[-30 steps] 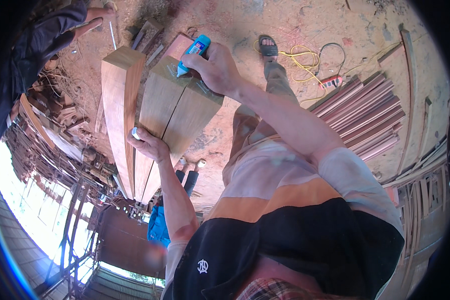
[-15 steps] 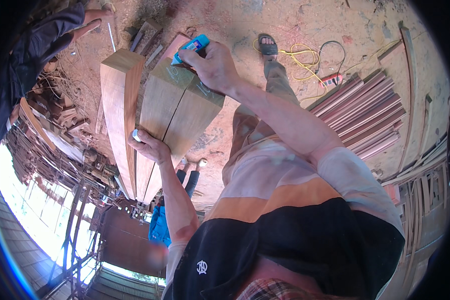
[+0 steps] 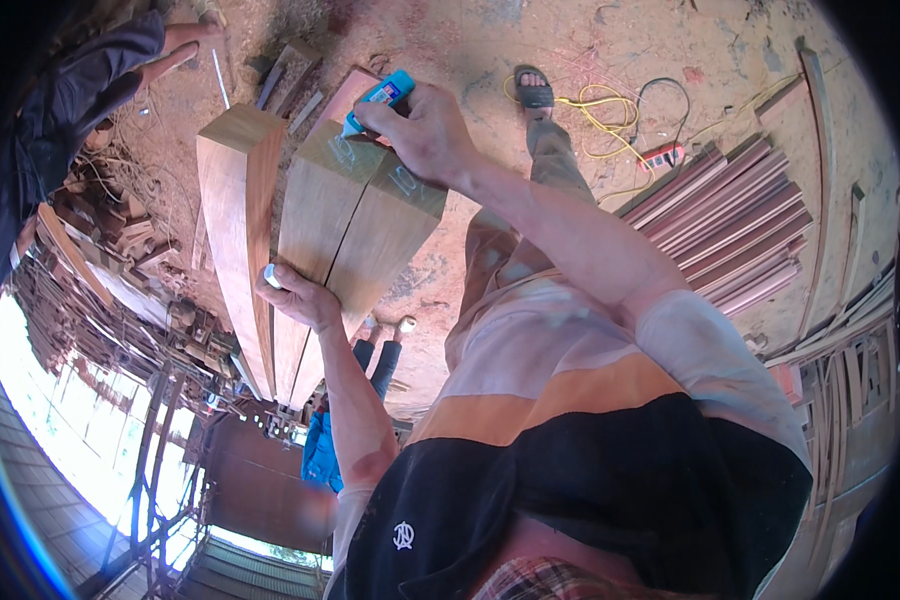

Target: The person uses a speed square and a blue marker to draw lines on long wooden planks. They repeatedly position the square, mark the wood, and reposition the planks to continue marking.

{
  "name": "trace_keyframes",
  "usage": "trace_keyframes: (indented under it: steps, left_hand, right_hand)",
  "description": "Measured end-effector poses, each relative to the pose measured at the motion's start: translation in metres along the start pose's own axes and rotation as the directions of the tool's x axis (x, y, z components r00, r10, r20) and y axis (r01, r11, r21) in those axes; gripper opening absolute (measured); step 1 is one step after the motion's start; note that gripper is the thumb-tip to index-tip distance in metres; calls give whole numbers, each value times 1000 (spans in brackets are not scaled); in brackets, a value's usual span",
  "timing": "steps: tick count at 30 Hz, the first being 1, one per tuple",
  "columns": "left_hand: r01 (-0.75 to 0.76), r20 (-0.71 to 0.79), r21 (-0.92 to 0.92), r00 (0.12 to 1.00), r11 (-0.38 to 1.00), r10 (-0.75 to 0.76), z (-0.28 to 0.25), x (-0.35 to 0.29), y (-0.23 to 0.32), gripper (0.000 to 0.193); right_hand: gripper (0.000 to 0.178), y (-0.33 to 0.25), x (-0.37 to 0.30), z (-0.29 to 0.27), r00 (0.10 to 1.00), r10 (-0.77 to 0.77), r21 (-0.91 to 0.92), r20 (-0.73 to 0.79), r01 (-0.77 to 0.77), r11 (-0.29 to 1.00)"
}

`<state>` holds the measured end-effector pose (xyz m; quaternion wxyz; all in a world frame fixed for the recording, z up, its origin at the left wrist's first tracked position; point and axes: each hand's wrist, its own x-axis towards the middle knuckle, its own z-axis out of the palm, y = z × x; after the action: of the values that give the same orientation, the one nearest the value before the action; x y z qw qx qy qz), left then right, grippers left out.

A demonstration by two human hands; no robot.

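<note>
My right hand (image 3: 425,135) grips a blue correction pen (image 3: 388,90), its pale tip turned down at the greenish end face of a squared timber (image 3: 310,215). White handwritten strokes show on that face. A second squared timber (image 3: 390,225) lies right beside it, split from it by a narrow dark gap, and it bears white strokes too. Lower along the pair, my left hand (image 3: 305,298) rests on the wood with its fingers curled. A small white cap (image 3: 270,274) is pinched between its thumb and finger.
Another thick timber (image 3: 238,190) stands close on the left. Stacked reddish boards (image 3: 720,225) lie at right near a yellow cord (image 3: 620,115) and a red power strip (image 3: 662,158). A person in dark clothes (image 3: 70,90) is at far left; one in blue (image 3: 320,450) is beyond the timbers.
The white strokes by the pen tip look fuller, and my right hand has shifted slightly. My left hand stays put. The person in blue has moved a little to the right.
</note>
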<state>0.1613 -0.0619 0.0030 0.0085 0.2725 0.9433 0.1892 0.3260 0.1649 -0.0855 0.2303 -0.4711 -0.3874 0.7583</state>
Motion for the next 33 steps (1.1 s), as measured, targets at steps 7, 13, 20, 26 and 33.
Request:
trace_keyframes:
  steps: [7, 13, 20, 26, 33]
  left_hand:
    - [-60, -10, 54, 998, 997, 60, -4, 3, -9, 39]
    - [13, -8, -124, 1000, 992, -14, -36, 7, 44, 48]
    - [189, 493, -562, 858, 805, 142, -77, -32, 158, 22]
    - [111, 362, -677, 911, 728, 198, -105, -44, 176, 20]
    - [53, 225, -695, 963, 717, 147, -127, -94, 126, 17]
  right_hand:
    - [33, -18, -27, -51, 993, -99, 298, -71, 116, 947]
    - [23, -44, -104, -82, 993, 28, 289, 111, -60, 956]
    - [23, -81, -135, -55, 963, -90, 560, 254, -71, 825]
    - [23, -104, -139, -29, 896, -238, 585, 376, -30, 810]
    - [23, -91, -158, 1, 766, -156, 140, 623, 88, 986]
